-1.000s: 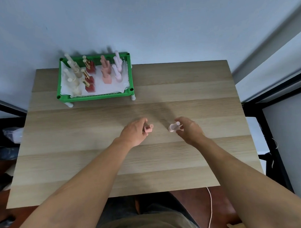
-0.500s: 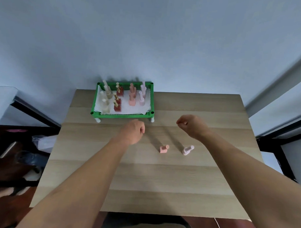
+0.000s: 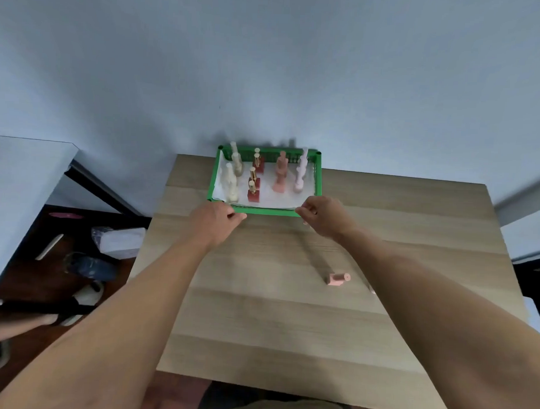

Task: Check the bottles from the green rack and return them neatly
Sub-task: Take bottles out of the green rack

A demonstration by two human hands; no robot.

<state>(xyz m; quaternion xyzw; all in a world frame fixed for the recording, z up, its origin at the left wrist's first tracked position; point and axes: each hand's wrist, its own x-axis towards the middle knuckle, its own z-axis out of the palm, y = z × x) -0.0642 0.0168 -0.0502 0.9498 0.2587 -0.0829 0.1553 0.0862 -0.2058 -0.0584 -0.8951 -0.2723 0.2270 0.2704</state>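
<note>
The green rack [image 3: 268, 211] stands at the far edge of the wooden table, lined with white paper. It holds upright cream bottles [image 3: 231, 184], dark red bottles with gold caps [image 3: 253, 195], pink bottles [image 3: 279, 180] and pale lilac bottles [image 3: 299, 178]. My left hand [image 3: 214, 219] pinches the rack's front rim near its left corner. My right hand [image 3: 323, 215] pinches the same rim near the right corner. A small pink bottle [image 3: 338, 279] lies on its side on the table, under my right forearm's line. A second pale bottle is almost hidden behind that forearm.
The table [image 3: 258, 320] butts against a pale blue wall. To its left lies dark floor with a plastic bag [image 3: 120, 242] and other clutter, and a white surface [image 3: 21, 195] stands further left. A dark frame edges the right side.
Both hands have let go of the two small bottles, left them lying on the table, and reached forward to the rack's front rim. The view has tilted up and back.
</note>
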